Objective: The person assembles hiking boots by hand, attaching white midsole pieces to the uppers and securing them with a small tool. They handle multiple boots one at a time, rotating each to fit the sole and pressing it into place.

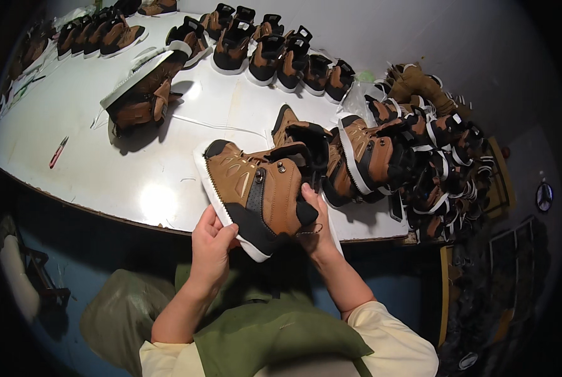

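Between my two hands I hold a brown and black boot (275, 195) on its side over the table's near edge, toe to the upper left. My left hand (213, 237) pinches the white sole edge near the heel. My right hand (317, 220) is wrapped round the back of the boot by its collar, with a short thread close to it. Just beyond, another brown boot (287, 125) lies partly hidden. To the right, a further boot (368, 154) leans at the front of a pile.
Finished-looking boots (271, 56) line the back of the white table (105, 182). One boot (144, 94) lies tipped at left, sole up. Small red-handled snippers (58, 152) rest near the left edge. A heap of boots (444, 163) crowds the right end. A plastic bag (356, 97) sits behind.
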A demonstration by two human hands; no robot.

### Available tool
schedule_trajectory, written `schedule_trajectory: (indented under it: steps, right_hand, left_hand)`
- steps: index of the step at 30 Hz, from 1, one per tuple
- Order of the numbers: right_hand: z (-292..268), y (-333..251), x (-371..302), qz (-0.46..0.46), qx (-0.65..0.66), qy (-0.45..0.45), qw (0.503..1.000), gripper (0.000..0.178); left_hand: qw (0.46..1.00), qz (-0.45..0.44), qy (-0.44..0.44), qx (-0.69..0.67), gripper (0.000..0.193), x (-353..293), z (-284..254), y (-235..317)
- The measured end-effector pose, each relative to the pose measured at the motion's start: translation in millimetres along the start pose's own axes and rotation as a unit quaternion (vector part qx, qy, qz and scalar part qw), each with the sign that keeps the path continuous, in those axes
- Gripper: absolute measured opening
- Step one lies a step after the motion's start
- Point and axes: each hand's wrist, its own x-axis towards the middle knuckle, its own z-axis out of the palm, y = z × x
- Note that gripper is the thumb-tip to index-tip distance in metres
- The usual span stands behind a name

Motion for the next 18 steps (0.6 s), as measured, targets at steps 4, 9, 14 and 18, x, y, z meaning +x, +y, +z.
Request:
schedule_trajectory:
  steps: [4, 9, 14, 18]
  right_hand:
    - [-16, 17, 4, 0.022, -0.026, 0.009, 0.999, 0.040]
    - [-21, 35, 2, 0.007, 0.009, 0.077, 0.997, 0.030]
    - [-20, 33, -6, -0.021, -0.004, 0.095, 0.995, 0.030]
    - [-29, 39, -11, -0.064, -0.012, 0.092, 0.994, 0.031]
  left_hand:
    - [1.000, 0.019, -0.012, 0.010, 0.044, -2, 1, -5]
    - [0.999, 0.030, -0.040, 0.012, 0.048, 0, -8, -15]
    - [0.998, 0.046, -0.050, 0.017, 0.051, -1, -11, -27]
    - [0.997, 0.054, -0.056, 0.008, 0.051, 1, -17, -40]
